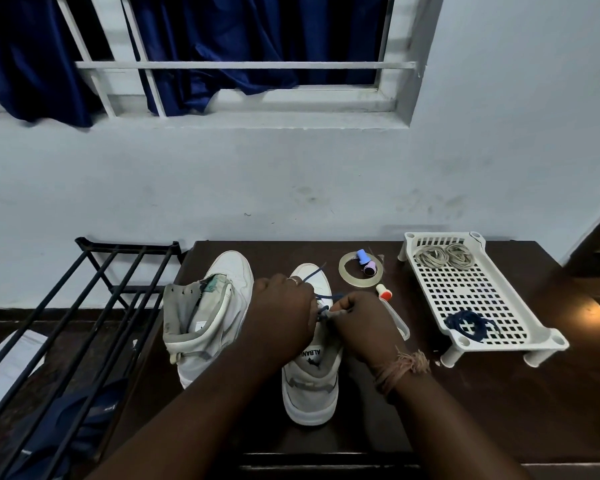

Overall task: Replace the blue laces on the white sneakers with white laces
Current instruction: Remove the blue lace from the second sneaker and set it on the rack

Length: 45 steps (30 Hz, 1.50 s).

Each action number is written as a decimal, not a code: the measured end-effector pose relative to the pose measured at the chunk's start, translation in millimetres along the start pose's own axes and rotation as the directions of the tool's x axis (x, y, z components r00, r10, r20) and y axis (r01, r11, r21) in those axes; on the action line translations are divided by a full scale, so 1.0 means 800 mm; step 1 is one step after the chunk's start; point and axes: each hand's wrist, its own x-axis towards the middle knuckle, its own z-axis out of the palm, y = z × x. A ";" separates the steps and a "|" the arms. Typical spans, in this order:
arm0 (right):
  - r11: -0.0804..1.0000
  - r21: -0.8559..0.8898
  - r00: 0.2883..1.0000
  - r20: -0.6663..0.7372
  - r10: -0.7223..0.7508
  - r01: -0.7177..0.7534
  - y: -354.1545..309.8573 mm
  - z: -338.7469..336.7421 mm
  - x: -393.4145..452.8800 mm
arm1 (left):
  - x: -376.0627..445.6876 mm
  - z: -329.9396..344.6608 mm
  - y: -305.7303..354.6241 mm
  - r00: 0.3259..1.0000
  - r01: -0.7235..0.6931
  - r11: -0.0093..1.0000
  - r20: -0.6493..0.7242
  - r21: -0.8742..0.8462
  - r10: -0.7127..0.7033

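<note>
Two white sneakers stand on a dark table. The left sneaker has no lace and its tongue is folded open. The right sneaker still carries a blue lace across its eyelets. My left hand rests curled over that shoe's top, gripping the lace. My right hand pinches a strand of the blue lace beside the eyelets. In a white perforated tray lie two coiled white laces at the far end and a bundled blue lace at the near end.
A roll of clear tape with a small blue and purple item lies behind the shoes. A tube with a red collar lies right of the right sneaker. A black metal rack stands left of the table. The wall and window are behind.
</note>
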 end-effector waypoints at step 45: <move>0.999 -0.032 0.999 -0.032 -0.031 0.030 -0.001 0.008 -0.004 | -0.004 -0.024 -0.001 0.999 -0.045 0.989 0.021 0.143 0.043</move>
